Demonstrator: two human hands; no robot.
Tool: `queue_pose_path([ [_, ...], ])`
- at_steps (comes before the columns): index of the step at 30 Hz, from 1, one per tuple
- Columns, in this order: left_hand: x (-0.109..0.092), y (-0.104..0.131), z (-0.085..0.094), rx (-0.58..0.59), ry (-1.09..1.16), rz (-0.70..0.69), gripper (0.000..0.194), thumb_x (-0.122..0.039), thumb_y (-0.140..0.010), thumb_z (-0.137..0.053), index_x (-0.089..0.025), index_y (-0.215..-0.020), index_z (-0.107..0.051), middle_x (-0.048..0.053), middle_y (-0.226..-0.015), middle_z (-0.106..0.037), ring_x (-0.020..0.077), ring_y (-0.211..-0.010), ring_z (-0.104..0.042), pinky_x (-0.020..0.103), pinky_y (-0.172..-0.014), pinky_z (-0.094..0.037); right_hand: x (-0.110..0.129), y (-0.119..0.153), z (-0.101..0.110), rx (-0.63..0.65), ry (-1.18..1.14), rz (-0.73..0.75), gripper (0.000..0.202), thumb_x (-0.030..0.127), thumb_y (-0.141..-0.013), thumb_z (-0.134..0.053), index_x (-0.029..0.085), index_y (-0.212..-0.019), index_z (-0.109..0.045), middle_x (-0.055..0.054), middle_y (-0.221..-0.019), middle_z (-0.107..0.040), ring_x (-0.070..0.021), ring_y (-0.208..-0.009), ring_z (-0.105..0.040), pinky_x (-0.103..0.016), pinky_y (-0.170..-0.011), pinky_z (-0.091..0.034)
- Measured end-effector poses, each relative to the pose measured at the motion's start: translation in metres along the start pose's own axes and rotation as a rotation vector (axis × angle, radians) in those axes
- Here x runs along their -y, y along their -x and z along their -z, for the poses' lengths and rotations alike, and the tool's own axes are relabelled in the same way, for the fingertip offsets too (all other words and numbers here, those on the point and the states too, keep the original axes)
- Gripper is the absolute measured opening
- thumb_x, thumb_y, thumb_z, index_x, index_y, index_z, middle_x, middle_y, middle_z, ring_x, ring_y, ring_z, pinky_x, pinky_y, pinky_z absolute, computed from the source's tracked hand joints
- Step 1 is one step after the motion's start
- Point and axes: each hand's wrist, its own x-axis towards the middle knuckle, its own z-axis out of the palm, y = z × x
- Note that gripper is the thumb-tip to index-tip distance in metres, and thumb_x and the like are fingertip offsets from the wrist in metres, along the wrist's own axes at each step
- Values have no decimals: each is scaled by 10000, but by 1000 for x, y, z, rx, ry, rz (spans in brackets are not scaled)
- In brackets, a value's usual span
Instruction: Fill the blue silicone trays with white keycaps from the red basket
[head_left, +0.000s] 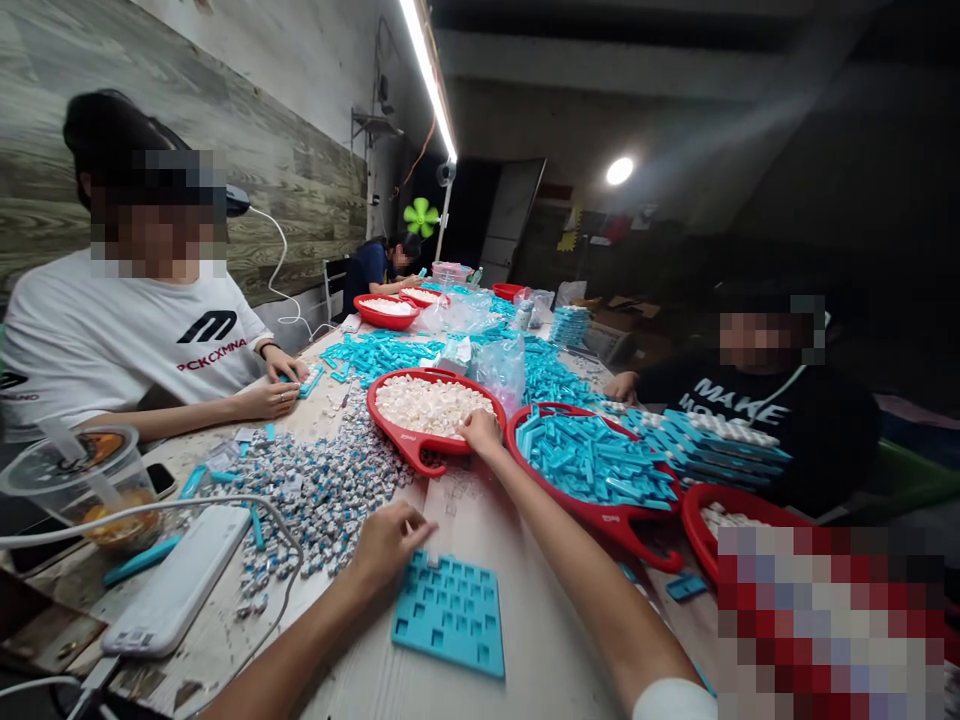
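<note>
1. My left hand (pixel 390 545) hovers just beyond the upper left corner of the blue panel (pixel 448 615), its fingers loosely curled with the tips towards two o'clock. I cannot tell whether anything is pinched between them.
2. From that hand, the panel lies between four and five o'clock, very near it, flat on the pale table (pixel 536 625). Rows of square recesses cover it, and a small white piece (pixel 433 560) stands at its far edge, just by my fingers.
3. My right hand (pixel 481 432) is at the near right rim of a red basket (pixel 409 437), thumb and fingers bent in over the white pieces (pixel 427 400) that fill it. Whether I have one between my fingertips, I cannot tell. The bulk of those pieces sits at about ten o'clock from this hand.
4. Seen from my right hand, the panel is at roughly six o'clock, well apart from it.
5. Between three and four o'clock of the right hand stands a second red basket (pixel 609 518), heaped with blue strips (pixel 596 455).
6. At ten o'clock from my left hand spreads a heap of small grey-and-blue parts (pixel 322 490); further off, near nine o'clock, lies a white power bank (pixel 176 585).
</note>
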Motion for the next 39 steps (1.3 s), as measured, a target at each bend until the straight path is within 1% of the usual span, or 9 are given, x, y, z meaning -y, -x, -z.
queue_pose_path([
  [3, 12, -7, 12, -211, -260, 128, 177, -246, -862, -548, -187, -932, -700, 78, -963, -664, 253, -923, -567, 359, -793, -397, 1, 6, 3, -4, 30, 19, 239, 230, -835, -605, 109, -1027, -681, -186, -1050, -681, -272, -995, -645, -284, -755, -474],
  [6, 22, -11, 15, -171, -410, 150, 201, -183, -824, -565, -193, -979, -691, 89, -1050, -631, 278, -1010, -520, 379, -814, -372, 2, 12, 6, 0, 54, 45, 237, 138, -838, -575, 84, -1047, -675, -220, -1078, -659, -300, -1033, -625, -310, -783, -470],
  [10, 25, -14, 11, -125, -435, 149, 167, -179, -838, -546, -202, -911, -695, 77, -988, -641, 264, -978, -524, 367, -806, -359, -1, 16, 10, 31, 62, 74, 272, 68, -856, -485, 83, -1040, -685, -225, -1058, -667, -297, -1009, -636, -316, -782, -471],
  [17, 29, -14, 11, -92, -439, 155, 162, -189, -851, -547, -196, -910, -698, 79, -937, -671, 259, -950, -555, 365, -806, -355, -10, 9, 9, 93, 59, 143, 158, 160, -867, -571, 97, -966, -677, -153, -1031, -677, -246, -992, -627, -356, -835, -479],
  [20, 27, -11, 10, -100, -383, 115, 174, -200, -852, -544, -195, -916, -705, 83, -935, -682, 269, -944, -559, 385, -816, -364, -16, 7, 7, 113, 30, 182, 170, 256, -887, -582, 116, -956, -649, -70, -982, -678, -183, -908, -637, -365, -822, -497],
  [23, 17, -7, 7, -100, -196, -8, 176, -219, -859, -544, -198, -928, -705, 81, -944, -683, 255, -931, -565, 390, -845, -383, -21, 8, 8, 69, -22, 228, 110, 164, -819, -623, 116, -906, -671, -73, -938, -698, -188, -890, -640, -280, -766, -476],
  [26, 2, 0, 0, -13, 33, -217, 181, -249, -879, -539, -201, -963, -693, 72, -951, -674, 222, -926, -571, 358, -859, -412, -21, 14, 11, -15, -76, 272, 101, 106, -766, -617, 118, -844, -679, -83, -892, -707, -188, -863, -638, -234, -723, -442],
  [31, -11, 9, -19, 167, 15, -384, 189, -214, -853, -562, -218, -995, -686, 60, -941, -668, 213, -911, -573, 349, -834, -412, -25, 60, 5, -144, -162, 363, 104, 94, -783, -540, 143, -812, -627, -51, -822, -672, -157, -774, -608, -232, -699, -420],
  [39, -12, 13, -24, 196, -122, -390, 214, -174, -839, -563, -228, -1010, -679, 52, -902, -654, 220, -902, -547, 366, -836, -381, -83, 183, -60, -168, -383, 515, 118, 90, -772, -546, 192, -719, -520, 2, -720, -590, -151, -654, -567, -244, -589, -430],
])
